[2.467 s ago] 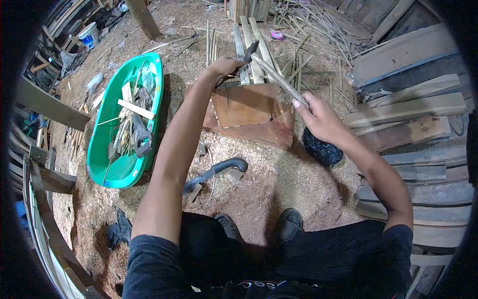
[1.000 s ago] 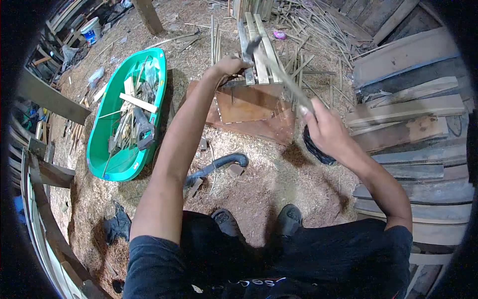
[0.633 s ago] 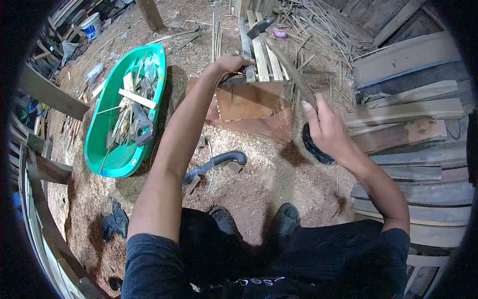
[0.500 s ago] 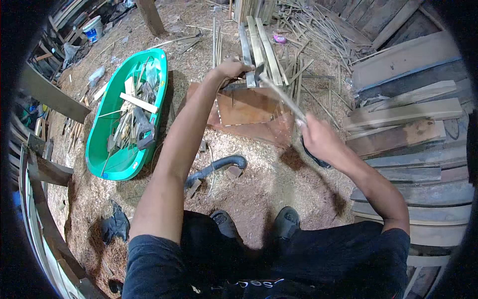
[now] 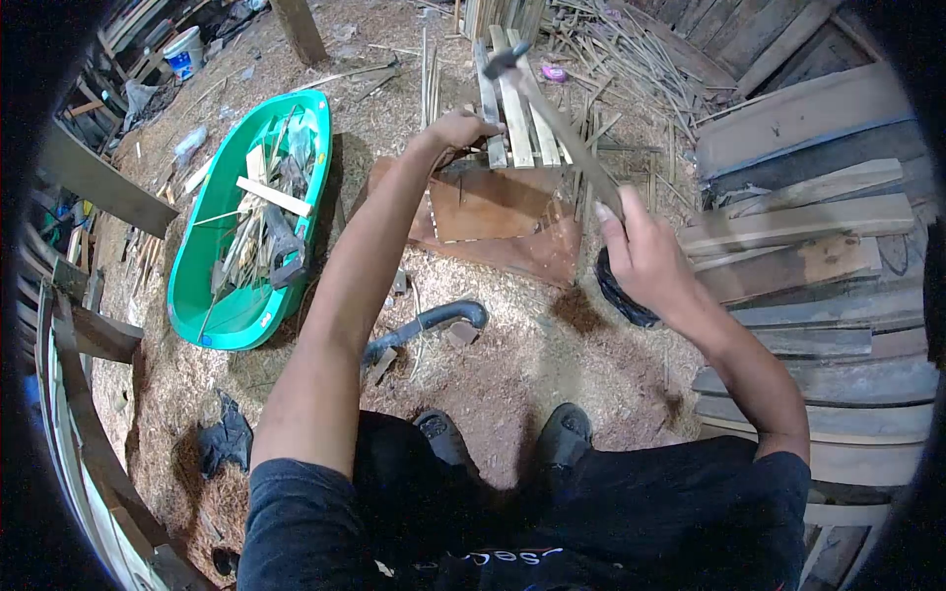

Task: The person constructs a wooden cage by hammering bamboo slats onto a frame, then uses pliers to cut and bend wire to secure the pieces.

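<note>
My right hand is wrapped around the wooden handle of a hammer. The hammer's dark head is raised over the upper ends of the pale wooden slats. My left hand is closed at the lower end of a greyer slat, its fingertips against the wood. Whatever those fingers pinch is too small or hidden to name. Just below the slats lies a brown sheet, flat on the ground on top of a larger reddish sheet.
On the left stands a green plastic tub holding wood scraps and a handsaw. A bent dark pipe lies before my feet. Planks are stacked on the right, with a black plastic bag nearby. Thin sticks litter the back.
The hammer has swung up and away from the slat beside my left hand, its head now higher. My right hand has shifted slightly right. My left hand stays at the slat.
</note>
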A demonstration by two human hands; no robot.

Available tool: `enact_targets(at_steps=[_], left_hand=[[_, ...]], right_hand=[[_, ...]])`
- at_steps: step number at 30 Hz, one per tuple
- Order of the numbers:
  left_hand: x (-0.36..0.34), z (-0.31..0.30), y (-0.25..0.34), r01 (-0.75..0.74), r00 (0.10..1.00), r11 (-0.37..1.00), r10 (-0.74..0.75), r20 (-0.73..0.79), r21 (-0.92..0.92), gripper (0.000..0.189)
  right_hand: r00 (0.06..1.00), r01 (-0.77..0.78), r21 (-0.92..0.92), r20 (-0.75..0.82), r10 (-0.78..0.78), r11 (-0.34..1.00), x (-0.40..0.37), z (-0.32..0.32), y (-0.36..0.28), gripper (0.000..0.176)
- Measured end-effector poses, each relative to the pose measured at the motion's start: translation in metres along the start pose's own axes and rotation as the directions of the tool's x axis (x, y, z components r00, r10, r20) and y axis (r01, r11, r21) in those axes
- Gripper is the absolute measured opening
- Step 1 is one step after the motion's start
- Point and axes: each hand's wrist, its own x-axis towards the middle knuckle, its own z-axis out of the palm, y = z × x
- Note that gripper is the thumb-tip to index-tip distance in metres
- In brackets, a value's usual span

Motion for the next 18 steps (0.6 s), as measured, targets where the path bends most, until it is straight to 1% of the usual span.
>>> enact_targets(at_steps=[1, 2, 3, 4, 5, 8, 10, 11, 12, 13, 14, 15, 16, 17, 18], left_hand=[[0.001, 0.001, 0.0, 0.0, 1.0, 1.0, 0.0, -0.008, -0.031, 0.028], [0.001, 0.004, 0.0, -0.002, 1.0, 0.998, 0.001, -0.018, -0.063, 0.027], [0.001, 0.005, -0.002, -0.006, 1.0, 0.995, 0.003, -0.031, -0.095, 0.027], [-0.013, 0.004, 0.01, -0.01, 0.999, 0.992, 0.003, -0.049, -0.128, 0.027], [-0.022, -0.003, 0.025, 0.004, 1.0, 0.989, -0.002, -0.012, 0.148, 0.027], [-0.019, 0.006, 0.011, -0.008, 0.999, 0.99, 0.001, -0.052, -0.143, 0.026], [-0.031, 0.011, 0.017, 0.027, 0.999, 0.991, -0.03, -0.016, -0.13, 0.025], [-0.036, 0.007, 0.028, 0.034, 0.999, 0.993, -0.035, -0.005, -0.117, 0.025], [-0.039, 0.005, 0.036, 0.039, 0.999, 0.994, -0.039, 0.004, -0.106, 0.025], [-0.025, 0.007, 0.019, 0.014, 1.0, 0.974, -0.014, 0.004, -0.226, 0.023], [-0.01, 0.007, 0.005, -0.019, 1.0, 0.974, 0.018, -0.003, -0.224, 0.022], [-0.011, 0.005, 0.008, -0.046, 0.999, 0.975, 0.045, -0.009, -0.219, 0.021], [-0.013, 0.006, 0.008, -0.068, 0.998, 0.975, 0.068, -0.005, -0.213, 0.02], [-0.015, -0.001, 0.006, -0.342, 0.938, 0.93, 0.345, -0.001, 0.137, 0.022], [-0.017, -0.001, 0.005, -0.222, 0.975, 0.971, 0.224, -0.011, 0.086, 0.023]], right_hand=[[0.999, 0.041, -0.003, -0.027, -0.041, 0.999, -0.001, 0.001, 0.0, 0.021], [0.996, -0.037, -0.069, 0.077, 0.042, 0.997, -0.004, 0.003, 0.003, 0.021], [0.977, -0.103, -0.143, 0.173, 0.127, 0.984, -0.007, 0.007, 0.009, 0.021], [0.941, -0.156, -0.222, 0.262, 0.213, 0.962, -0.008, 0.012, 0.015, 0.022], [0.934, -0.166, -0.158, 0.292, 0.206, 0.974, -0.008, 0.019, 0.025, 0.025], [0.974, -0.081, -0.051, 0.208, 0.09, 0.995, -0.004, 0.004, 0.012, 0.029], [0.996, 0.09, 0.0, -0.008, -0.09, 0.996, -0.005, 0.006, 0.007, 0.029], [0.975, 0.186, 0.006, -0.129, -0.183, 0.983, -0.004, 0.006, 0.004, 0.029], [0.998, 0.034, -0.04, 0.05, -0.032, 0.999, -0.005, 0.006, 0.005, 0.029], [0.968, -0.103, -0.113, 0.216, 0.126, 0.988, -0.007, 0.007, 0.01, 0.028], [0.888, -0.217, -0.209, 0.363, 0.282, 0.953, -0.007, 0.01, 0.016, 0.028], [0.936, -0.126, -0.231, 0.294, 0.192, 0.965, -0.005, 0.013, 0.011, 0.026], [0.965, -0.093, -0.18, 0.225, 0.133, 0.979, -0.005, 0.011, 0.008, 0.026], [0.985, -0.055, -0.132, 0.155, 0.075, 0.99, -0.003, 0.005, 0.004, 0.026], [0.996, -0.016, -0.081, 0.087, 0.023, 0.997, -0.001, -0.003, -0.012, 0.026]])
